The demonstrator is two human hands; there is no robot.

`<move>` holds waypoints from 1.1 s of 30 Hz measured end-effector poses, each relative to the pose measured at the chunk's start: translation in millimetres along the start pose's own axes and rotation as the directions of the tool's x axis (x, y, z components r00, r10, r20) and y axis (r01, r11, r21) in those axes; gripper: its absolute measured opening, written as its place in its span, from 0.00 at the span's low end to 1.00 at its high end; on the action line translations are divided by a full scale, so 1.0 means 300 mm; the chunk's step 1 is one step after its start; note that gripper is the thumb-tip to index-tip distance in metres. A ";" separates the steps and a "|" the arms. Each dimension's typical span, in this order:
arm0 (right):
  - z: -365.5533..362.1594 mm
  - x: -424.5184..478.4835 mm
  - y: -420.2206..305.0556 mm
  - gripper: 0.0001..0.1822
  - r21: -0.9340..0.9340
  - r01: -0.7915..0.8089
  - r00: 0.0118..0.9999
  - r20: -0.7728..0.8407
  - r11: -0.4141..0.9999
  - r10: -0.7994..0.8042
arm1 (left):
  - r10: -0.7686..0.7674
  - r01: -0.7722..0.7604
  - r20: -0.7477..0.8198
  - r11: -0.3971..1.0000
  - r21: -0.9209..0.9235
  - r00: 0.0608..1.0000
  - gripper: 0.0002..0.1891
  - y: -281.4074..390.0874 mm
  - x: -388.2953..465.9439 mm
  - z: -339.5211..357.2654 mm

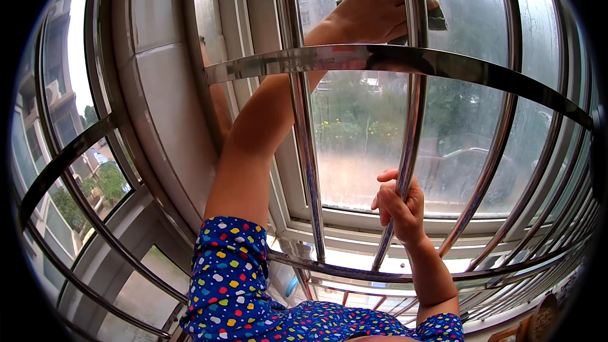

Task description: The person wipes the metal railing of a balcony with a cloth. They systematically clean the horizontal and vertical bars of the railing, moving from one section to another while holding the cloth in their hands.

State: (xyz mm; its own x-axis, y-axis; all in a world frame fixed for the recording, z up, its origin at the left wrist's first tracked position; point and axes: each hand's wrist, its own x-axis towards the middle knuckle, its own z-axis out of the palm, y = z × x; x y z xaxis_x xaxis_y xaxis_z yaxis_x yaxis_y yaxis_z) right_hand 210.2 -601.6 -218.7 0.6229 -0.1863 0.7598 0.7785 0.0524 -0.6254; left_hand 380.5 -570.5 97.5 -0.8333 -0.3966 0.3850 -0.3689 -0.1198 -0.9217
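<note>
My left arm passes between the steel bars, and my left hand [368, 12], with a ring on one finger, lies over a dark cloth [437, 16] at the top of the picture. The cloth is pressed to the wet, fogged window pane [460, 118]; its edges stick out around the fingers. One upright steel bar [416, 114] crosses in front of that hand and hides part of it. Lower down, my right hand [403, 206] is closed around the same bar, fingers curled about it.
A flat steel crossband [346, 59] spans the bars over my left forearm, and a lower rail [342, 270] runs near my chest. A tiled wall [161, 76] stands at left beside another barred window. At bottom right is a round brown container [544, 320], contents unclear.
</note>
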 end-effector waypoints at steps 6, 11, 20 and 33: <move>0.037 -0.003 -0.004 0.12 0.068 -0.038 0.998 0.048 0.997 0.034 | -0.265 0.501 -0.466 0.699 0.510 0.844 0.14 -0.207 -0.084 -0.141; 0.026 -0.013 -0.012 0.12 0.059 -0.046 0.997 0.066 0.997 0.042 | -0.342 0.652 -0.581 0.584 0.484 0.738 0.15 -0.293 -0.113 0.012; 0.022 -0.009 -0.022 0.11 -0.057 -0.080 0.996 0.028 0.995 0.082 | -0.217 0.208 -0.217 0.976 -0.064 0.952 0.15 0.005 0.082 -0.041; 0.004 -0.010 -0.023 0.12 0.003 -0.061 0.998 0.013 0.998 0.061 | -0.551 0.585 -0.242 0.805 0.099 0.799 0.25 0.077 -0.270 -0.061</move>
State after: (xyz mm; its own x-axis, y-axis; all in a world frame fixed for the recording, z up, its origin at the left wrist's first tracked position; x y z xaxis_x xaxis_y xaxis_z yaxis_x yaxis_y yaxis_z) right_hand 203.1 -600.3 -216.6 0.6705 -0.1696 0.7223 0.7390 0.0662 -0.6704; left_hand 431.9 -524.5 45.9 -0.5623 -0.0308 0.8264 -0.7435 -0.4188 -0.5214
